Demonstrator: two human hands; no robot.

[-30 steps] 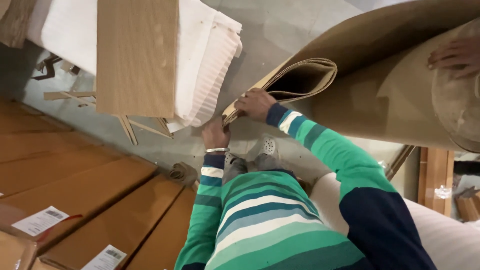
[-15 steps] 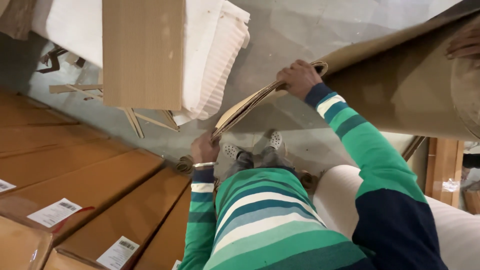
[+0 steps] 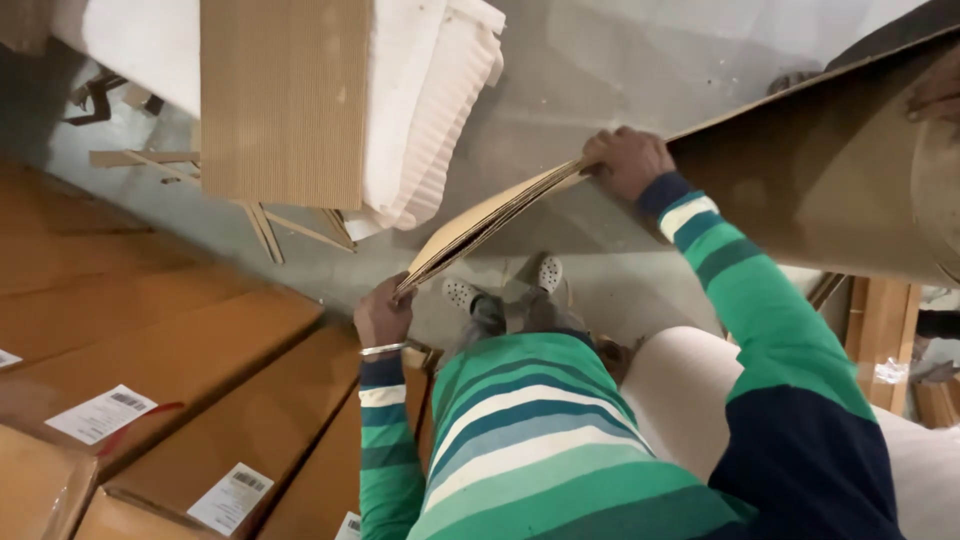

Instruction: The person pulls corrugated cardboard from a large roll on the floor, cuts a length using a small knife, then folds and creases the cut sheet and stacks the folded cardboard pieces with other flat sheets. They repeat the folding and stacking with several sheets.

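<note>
Right hand (image 3: 628,162) has risen farther from the body, flattening the folded cardboard sheet (image 3: 500,215). Left hand (image 3: 383,315) clamps its lower corner; right grip closed on its upper edge. Sheet: above concrete floor (image 3: 600,70), beside 3 labelled cartons (image 3: 170,360).

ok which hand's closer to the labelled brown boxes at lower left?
Left. The left hand grips the folded cardboard sheet's lower corner just above the boxes; the right hand holds it higher up, well away.

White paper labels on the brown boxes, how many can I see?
4: one label mid-left, one lower down, slivers at the left edge and bottom edge. More may be hidden.
</note>
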